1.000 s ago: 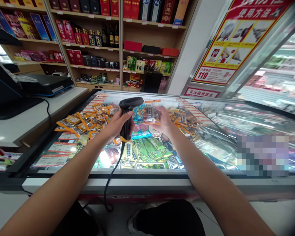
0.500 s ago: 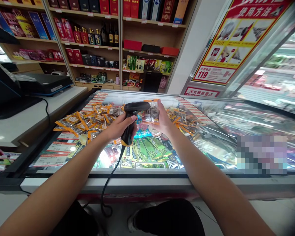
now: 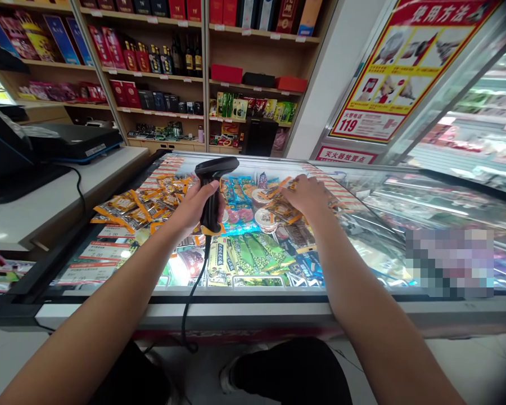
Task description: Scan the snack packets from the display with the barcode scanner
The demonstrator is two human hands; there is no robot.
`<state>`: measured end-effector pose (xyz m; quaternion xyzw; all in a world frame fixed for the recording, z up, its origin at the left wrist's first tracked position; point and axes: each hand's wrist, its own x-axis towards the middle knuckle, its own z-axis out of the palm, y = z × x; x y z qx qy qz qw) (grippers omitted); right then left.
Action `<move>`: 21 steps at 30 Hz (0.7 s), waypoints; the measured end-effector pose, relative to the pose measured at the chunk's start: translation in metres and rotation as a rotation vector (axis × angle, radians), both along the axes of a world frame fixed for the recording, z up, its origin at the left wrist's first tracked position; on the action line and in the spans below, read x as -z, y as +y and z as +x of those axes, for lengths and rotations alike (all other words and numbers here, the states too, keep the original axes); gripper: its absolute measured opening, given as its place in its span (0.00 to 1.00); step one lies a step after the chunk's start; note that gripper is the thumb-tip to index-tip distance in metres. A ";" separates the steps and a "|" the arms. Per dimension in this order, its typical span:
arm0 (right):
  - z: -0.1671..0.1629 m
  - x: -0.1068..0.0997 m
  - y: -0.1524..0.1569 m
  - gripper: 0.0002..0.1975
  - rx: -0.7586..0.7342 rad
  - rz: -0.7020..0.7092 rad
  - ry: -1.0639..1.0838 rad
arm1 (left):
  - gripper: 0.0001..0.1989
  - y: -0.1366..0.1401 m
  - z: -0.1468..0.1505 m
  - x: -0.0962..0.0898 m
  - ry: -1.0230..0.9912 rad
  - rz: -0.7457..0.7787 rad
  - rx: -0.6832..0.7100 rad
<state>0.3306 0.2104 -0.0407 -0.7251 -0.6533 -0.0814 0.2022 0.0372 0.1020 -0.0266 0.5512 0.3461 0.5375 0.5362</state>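
Observation:
A black corded barcode scanner [image 3: 211,205] stands upright in my left hand [image 3: 196,205], whose fingers wrap round its handle. Its head lies above the freezer's glass top. To the right, my right hand [image 3: 308,194] rests palm down on a pile of small orange-edged snack packets [image 3: 289,211]. Its fingers look spread and bent over the packets, with the tips partly hidden among them. Another, wider heap of the same packets [image 3: 152,202] lies left of the scanner. Between the heaps, ice-cream tubs and coloured wrappers [image 3: 244,214] show through the glass.
A chest freezer [image 3: 253,312] with a pale front rim spans the view before me. Left is a white counter [image 3: 8,222] with a black scale [image 3: 73,143]. The scanner cord [image 3: 188,315] hangs over the freezer's front. Shelves [image 3: 160,73] of boxes and bottles stand behind.
My right hand has gone from in front of the scanner, where it held up a packet, to the right-hand pile. My left hand has shifted slightly left and up with the scanner.

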 end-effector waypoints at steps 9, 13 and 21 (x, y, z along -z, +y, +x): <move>-0.026 0.021 0.002 0.25 -0.234 0.279 0.006 | 0.23 0.009 -0.018 -0.004 0.000 0.030 -0.089; -0.099 0.040 -0.016 0.24 -0.688 0.151 0.140 | 0.22 0.011 -0.021 -0.006 0.002 0.024 -0.120; -0.143 0.070 -0.012 0.25 -0.836 -0.054 0.117 | 0.20 0.009 -0.017 -0.005 0.002 0.036 -0.116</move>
